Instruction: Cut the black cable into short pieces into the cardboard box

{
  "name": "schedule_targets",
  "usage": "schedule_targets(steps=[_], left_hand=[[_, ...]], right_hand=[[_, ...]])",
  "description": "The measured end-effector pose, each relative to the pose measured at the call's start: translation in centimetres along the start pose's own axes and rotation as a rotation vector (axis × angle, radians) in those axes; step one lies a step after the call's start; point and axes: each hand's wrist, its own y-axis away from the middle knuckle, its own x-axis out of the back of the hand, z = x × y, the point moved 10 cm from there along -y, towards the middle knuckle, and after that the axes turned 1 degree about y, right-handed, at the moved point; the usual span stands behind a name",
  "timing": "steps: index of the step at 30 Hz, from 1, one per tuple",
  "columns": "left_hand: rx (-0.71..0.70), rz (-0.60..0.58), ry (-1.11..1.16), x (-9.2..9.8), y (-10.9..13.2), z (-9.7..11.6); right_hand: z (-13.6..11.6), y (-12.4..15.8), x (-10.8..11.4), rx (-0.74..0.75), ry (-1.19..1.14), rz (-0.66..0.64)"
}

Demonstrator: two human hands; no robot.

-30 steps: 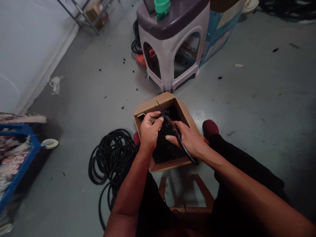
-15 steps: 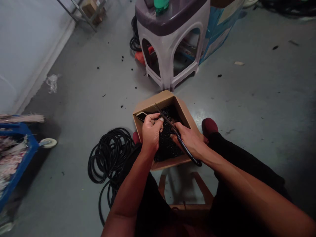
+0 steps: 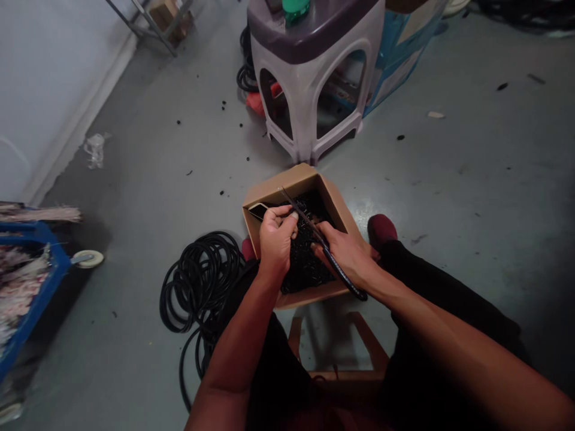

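My right hand [image 3: 339,248] is closed around a pair of scissors [image 3: 344,275] with a long dark handle; the slim blades point up and to the left over an open cardboard box [image 3: 344,206]. Just left of the blades, my left hand [image 3: 277,236] is pinched, thumb against fingers. A small dark bit shows at its fingertips, too small to make out. Many short black pieces [image 3: 308,263] fill the bottom of the box under both hands. On the floor to the left lies a coil of black cable or tubing [image 3: 197,281], with a strand running toward my leg.
A grey plastic stool [image 3: 305,108] bearing a green object [image 3: 295,8] stands beyond the box. Behind it is a blue carton [image 3: 390,66]. A blue wheeled cart [image 3: 58,269] stands at left. Wooden legs [image 3: 366,338] show below the box. Small black scraps dot the floor.
Almost nothing differs. Both hands and the scissors hold nearly the same place over the box; the view has shifted very slightly.
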Motion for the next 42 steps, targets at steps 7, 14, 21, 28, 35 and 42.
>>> schedule_targets(steps=[7,14,21,28,35,42], left_hand=[[-0.003,-0.003,-0.004,0.0,0.1,-0.1],[-0.011,-0.004,-0.003,-0.1,0.1,0.0],[-0.058,-0.014,-0.105,-0.1,0.0,0.1],[-0.17,0.004,-0.322,0.1,0.1,1.2],[-0.289,0.029,-0.431,-0.4,0.8,2.7],[-0.208,0.02,-0.369,-0.1,0.3,1.5]], right_hand=[[0.0,0.3,-0.1,-0.021,0.009,-0.007],[0.1,0.3,-0.2,-0.037,-0.011,-0.005],[0.6,0.3,-0.2,-0.035,-0.049,0.021],[0.2,0.4,0.1,-0.053,-0.205,-0.025],[0.0,0.5,0.6,-0.057,-0.187,-0.017],[-0.1,0.3,0.8,-0.041,-0.107,0.019]])
